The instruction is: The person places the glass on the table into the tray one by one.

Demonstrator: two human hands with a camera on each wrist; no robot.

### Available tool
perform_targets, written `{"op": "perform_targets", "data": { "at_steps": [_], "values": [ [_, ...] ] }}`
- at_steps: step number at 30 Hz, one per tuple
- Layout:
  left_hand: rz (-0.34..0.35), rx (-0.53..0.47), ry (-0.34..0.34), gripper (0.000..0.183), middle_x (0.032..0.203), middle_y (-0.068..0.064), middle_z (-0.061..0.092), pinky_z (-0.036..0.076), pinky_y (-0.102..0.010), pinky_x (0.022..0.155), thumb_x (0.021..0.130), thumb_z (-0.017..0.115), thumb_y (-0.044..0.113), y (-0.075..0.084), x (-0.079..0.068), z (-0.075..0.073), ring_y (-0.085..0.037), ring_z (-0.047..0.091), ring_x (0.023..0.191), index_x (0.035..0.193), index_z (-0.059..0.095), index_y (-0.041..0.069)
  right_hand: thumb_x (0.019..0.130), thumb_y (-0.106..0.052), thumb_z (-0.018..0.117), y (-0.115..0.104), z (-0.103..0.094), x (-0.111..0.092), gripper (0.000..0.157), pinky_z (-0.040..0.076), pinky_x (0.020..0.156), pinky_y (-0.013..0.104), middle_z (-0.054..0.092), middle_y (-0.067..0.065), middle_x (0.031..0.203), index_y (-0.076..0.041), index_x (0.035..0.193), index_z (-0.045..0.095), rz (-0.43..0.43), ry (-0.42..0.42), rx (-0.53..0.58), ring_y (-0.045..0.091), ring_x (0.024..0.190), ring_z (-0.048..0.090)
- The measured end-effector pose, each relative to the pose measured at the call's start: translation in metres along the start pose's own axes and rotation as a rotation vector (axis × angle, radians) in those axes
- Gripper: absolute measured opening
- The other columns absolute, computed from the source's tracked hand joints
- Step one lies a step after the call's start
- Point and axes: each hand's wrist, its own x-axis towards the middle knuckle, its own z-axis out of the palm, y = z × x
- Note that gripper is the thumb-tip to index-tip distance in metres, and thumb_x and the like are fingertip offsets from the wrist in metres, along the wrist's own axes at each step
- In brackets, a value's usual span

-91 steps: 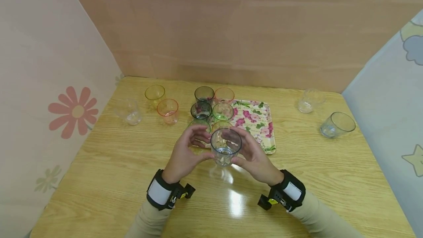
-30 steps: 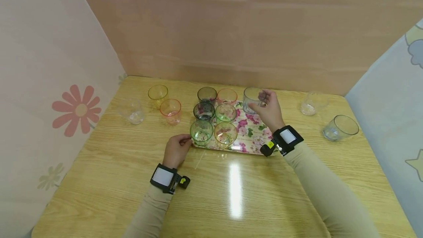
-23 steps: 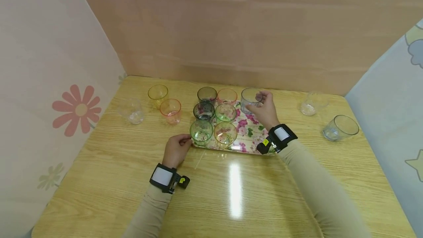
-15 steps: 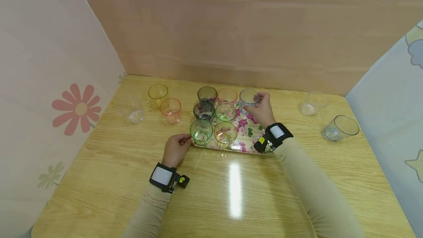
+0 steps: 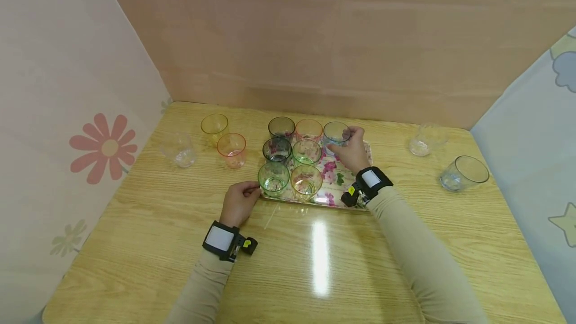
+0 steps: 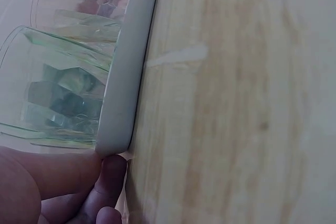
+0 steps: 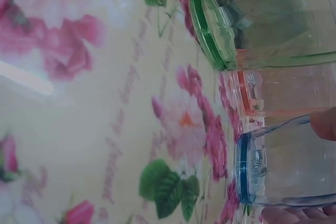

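The table (image 5: 148, 244) has a pale wood grain, and a bright streak of light (image 5: 321, 259) shines on its front middle. Near the table's left edge is a clear glass (image 5: 181, 154); toward its back left stands a yellow glass (image 5: 215, 132), with a red glass (image 5: 232, 153) just in front. Near the table's right edge is a grey-rimmed glass (image 5: 462, 174), and farther back a second clear glass (image 5: 423, 143). A creased brown back wall (image 5: 306, 44) rises behind the table. Left of the table, the pale left wall (image 5: 54, 24) shows a red flower (image 5: 108, 148) above a faint green flower (image 5: 69, 239). Right of the table, the right wall (image 5: 524, 129) shows a cloud (image 5: 567, 68) above a yellow star (image 5: 569, 223).
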Motion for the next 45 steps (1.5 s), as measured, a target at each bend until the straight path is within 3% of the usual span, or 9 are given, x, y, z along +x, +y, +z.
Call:
{"op": "perform_targets", "data": {
  "at_steps": [11, 18, 22, 25, 28, 31, 37, 41, 45],
  "values": [
    [0.006, -0.010, 0.001, 0.019, 0.098, -0.016, 0.073, 0.054, -0.036, 0.078, 0.094, 0.070, 0.004, -0.001, 0.001, 0.000, -0.026, 0.067, 0.090, 0.110, 0.075, -0.006, 0.097, -0.007, 0.068, 0.003, 0.002, 0.004, 0.072, 0.033, 0.100, 0.041, 0.030, 0.022, 0.139, 0.002, 0.142, 0.013, -0.010, -0.010, -0.019, 0.032, 0.129, 0.034],
    [0.000, -0.005, 0.002, 0.019, 0.098, -0.016, 0.074, 0.054, -0.035, 0.077, 0.094, 0.071, 0.004, -0.002, 0.001, 0.002, -0.026, 0.067, 0.089, 0.110, 0.075, -0.005, 0.097, -0.012, 0.069, 0.004, 0.000, 0.003, 0.081, 0.035, 0.084, 0.042, 0.032, 0.024, 0.137, -0.001, 0.148, 0.007, 0.017, -0.027, -0.067, 0.032, 0.100, 0.040],
    [0.006, -0.006, -0.003, 0.019, 0.097, -0.015, 0.074, 0.054, -0.035, 0.077, 0.094, 0.071, 0.005, -0.002, 0.002, 0.002, -0.025, 0.067, 0.088, 0.110, 0.076, -0.005, 0.095, -0.021, 0.073, 0.004, -0.007, 0.003, 0.105, 0.045, 0.094, 0.051, 0.022, 0.031, 0.156, -0.009, 0.158, -0.011, 0.035, -0.054, -0.134, 0.046, 0.123, 0.047],
    [0.004, -0.004, -0.007, 0.019, 0.098, -0.015, 0.074, 0.054, -0.036, 0.078, 0.094, 0.071, 0.005, -0.001, 0.002, 0.002, -0.025, 0.067, 0.089, 0.110, 0.075, -0.005, 0.092, -0.026, 0.077, 0.001, -0.015, 0.002, 0.120, 0.040, 0.108, 0.058, 0.011, 0.033, 0.161, -0.015, 0.159, -0.021, 0.022, -0.069, -0.160, 0.052, 0.143, 0.029],
    [-0.007, -0.006, -0.010, 0.019, 0.098, -0.015, 0.074, 0.054, -0.037, 0.078, 0.095, 0.071, 0.005, 0.000, 0.001, 0.001, -0.025, 0.067, 0.089, 0.111, 0.075, -0.005, 0.093, -0.027, 0.077, -0.006, -0.025, -0.001, 0.122, 0.037, 0.111, 0.059, 0.005, 0.032, 0.161, -0.019, 0.158, -0.026, 0.018, -0.092, -0.115, 0.054, 0.143, 0.029],
    [-0.008, -0.008, -0.012, 0.019, 0.098, -0.016, 0.074, 0.054, -0.037, 0.078, 0.095, 0.071, 0.005, 0.000, 0.000, 0.000, -0.026, 0.067, 0.089, 0.111, 0.075, -0.005, 0.098, -0.035, 0.069, -0.015, -0.036, -0.008, 0.113, 0.029, 0.117, 0.058, -0.001, 0.029, 0.164, -0.020, 0.158, -0.025, 0.026, -0.102, -0.090, 0.048, 0.150, 0.017],
    [0.008, -0.010, -0.018, 0.020, 0.097, -0.015, 0.074, 0.054, -0.037, 0.078, 0.095, 0.071, 0.005, -0.003, 0.001, 0.000, -0.025, 0.068, 0.088, 0.111, 0.075, -0.005, 0.104, -0.047, 0.053, -0.029, -0.055, -0.022, 0.091, 0.022, 0.122, 0.051, 0.020, 0.025, 0.163, -0.007, 0.162, -0.004, -0.024, -0.056, -0.108, 0.038, 0.151, 0.021],
    [0.011, -0.001, -0.019, 0.020, 0.097, -0.015, 0.074, 0.054, -0.036, 0.077, 0.095, 0.070, 0.006, -0.002, 0.000, -0.001, -0.025, 0.067, 0.088, 0.111, 0.075, -0.005, 0.107, -0.041, 0.050, -0.036, -0.065, -0.033, 0.072, 0.036, 0.113, 0.048, 0.041, 0.024, 0.150, 0.001, 0.158, 0.021, -0.118, -0.050, -0.135, 0.035, 0.139, 0.041],
    [0.013, 0.012, -0.016, 0.019, 0.097, -0.015, 0.074, 0.054, -0.036, 0.077, 0.095, 0.070, 0.005, -0.002, 0.000, -0.002, -0.025, 0.067, 0.089, 0.110, 0.075, -0.005, 0.109, -0.035, 0.048, -0.039, -0.073, -0.045, 0.049, 0.053, 0.087, 0.031, 0.061, 0.021, 0.122, 0.004, 0.138, 0.050, -0.165, -0.099, -0.181, 0.023, 0.106, 0.062]
  ]
}}
